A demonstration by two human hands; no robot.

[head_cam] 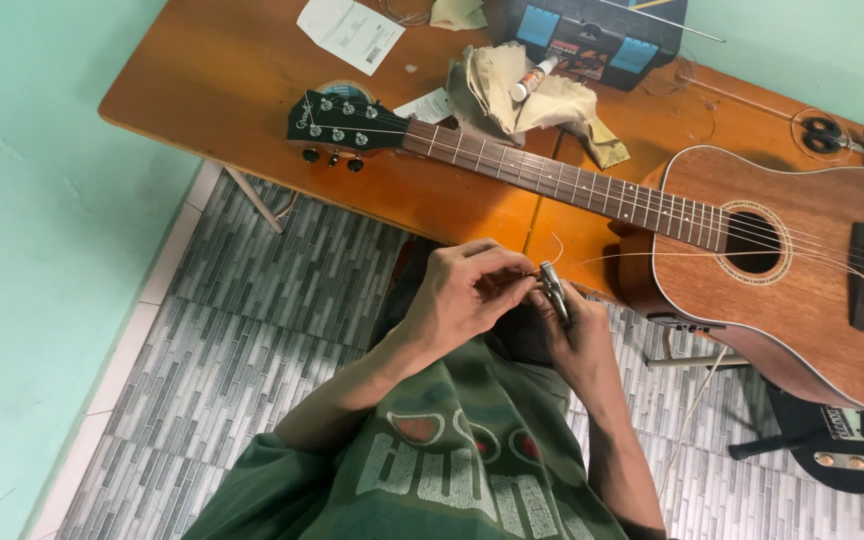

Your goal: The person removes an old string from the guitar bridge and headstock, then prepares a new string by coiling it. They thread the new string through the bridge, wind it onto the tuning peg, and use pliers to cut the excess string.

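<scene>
Fingertips first: the left hand [462,290] is pinched closed on the loose end of a thin guitar string [632,256], thumb and forefinger tight together just in front of the table edge, while the right hand [580,335] is wrapped shut around a small metal tool [554,290], a cutter or plier by the look of it, its nose touching the same wire. The two hands meet knuckle to knuckle, and the string runs off from them, slack and pale, across to the body of the acoustic guitar [802,270] lying face up on the orange wooden table [212,90]. By my reading, the work is partway along: several strings already lie taut down the fretboard to the headstock [337,125], but this one is not yet fixed at the head end, so threading, winding and tuning would remain for it. Around the guitar, a crumpled beige cloth [542,95] carries a small white tube [532,78], a sheet of paper [350,32] lies near the far edge, a dark box with blue latches [592,35] sits behind, and scissors [824,135] rest inside a coil of wire at the right. A dark electric guitar [842,440] lies on the tiled floor beside the right elbow, close enough to crowd that side. Nothing blocks the neck itself.
</scene>
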